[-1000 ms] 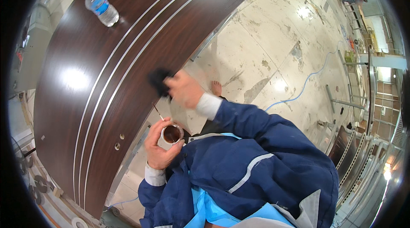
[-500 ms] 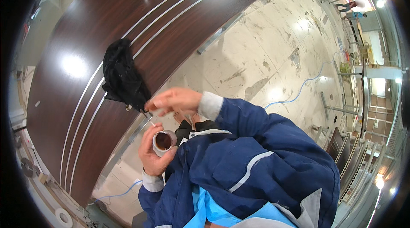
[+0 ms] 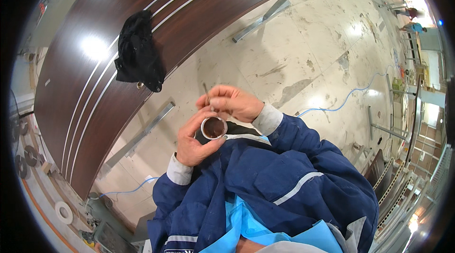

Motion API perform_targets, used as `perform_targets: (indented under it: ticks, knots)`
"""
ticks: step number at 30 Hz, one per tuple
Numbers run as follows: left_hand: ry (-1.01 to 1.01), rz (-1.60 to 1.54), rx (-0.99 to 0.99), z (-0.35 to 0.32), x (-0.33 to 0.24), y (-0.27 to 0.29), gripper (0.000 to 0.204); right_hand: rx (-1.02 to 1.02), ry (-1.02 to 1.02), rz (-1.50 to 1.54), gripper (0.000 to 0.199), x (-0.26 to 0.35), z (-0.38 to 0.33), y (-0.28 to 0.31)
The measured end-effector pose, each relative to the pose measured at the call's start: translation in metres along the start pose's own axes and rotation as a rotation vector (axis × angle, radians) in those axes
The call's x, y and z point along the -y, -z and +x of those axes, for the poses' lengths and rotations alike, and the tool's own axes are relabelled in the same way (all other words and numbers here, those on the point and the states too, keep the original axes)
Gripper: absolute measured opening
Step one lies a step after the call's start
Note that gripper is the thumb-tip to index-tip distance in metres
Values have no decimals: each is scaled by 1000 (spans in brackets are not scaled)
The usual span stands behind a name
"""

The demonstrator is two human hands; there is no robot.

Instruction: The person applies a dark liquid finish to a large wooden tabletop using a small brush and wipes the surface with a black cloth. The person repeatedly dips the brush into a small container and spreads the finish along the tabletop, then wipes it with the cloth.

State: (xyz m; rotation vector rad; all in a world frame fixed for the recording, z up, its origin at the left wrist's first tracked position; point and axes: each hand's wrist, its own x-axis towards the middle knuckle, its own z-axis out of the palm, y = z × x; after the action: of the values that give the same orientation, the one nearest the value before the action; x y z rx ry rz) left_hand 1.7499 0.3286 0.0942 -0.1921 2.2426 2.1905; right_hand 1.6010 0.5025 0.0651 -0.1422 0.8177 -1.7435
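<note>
My left hand [image 3: 193, 145] is wrapped round a small white cup [image 3: 203, 131] with dark brown contents [image 3: 214, 128]. Its open mouth faces up, and brown marks the inner wall. Just beyond the rim, my right hand [image 3: 235, 104] pinches a thin stick-like tool [image 3: 206, 93], its darker end pointing away from me. The tool's lower end is hidden by fingers, so I cannot tell whether it is a brush. Both hands are close together over the floor, in front of my body.
A long dark wood-grain panel [image 3: 113, 125] with pale inlaid stripes lies to the left. On it rests a crumpled black cloth [image 3: 139, 51]. Metal legs [image 3: 260, 21] stick out below its edge. A blue hose [image 3: 341, 103] crosses the stained floor; two people are far off at upper right.
My right hand has come back from beside the black cloth to the cup, with the thin tool now in its fingers. The cup has shifted right, and the bottle has left the view.
</note>
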Motion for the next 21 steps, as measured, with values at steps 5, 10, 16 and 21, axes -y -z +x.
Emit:
perform_targets:
  ticks: [5, 10, 16, 21]
  knots:
    - [57, 83, -78, -12, 19, -4, 65, -467, 256, -270, 21, 21, 40, 70]
    - [12, 174, -288, 12, 32, 33, 61, -926, 485, -438, 15, 41, 90, 139]
    - [-28, 225, -412, 70, 49, 91, 69, -1025, 640, -894, 22, 28, 115, 138]
    - [31, 185, -442, 110, 76, 129, 74, -867, 499, -992, 22, 3, 120, 116]
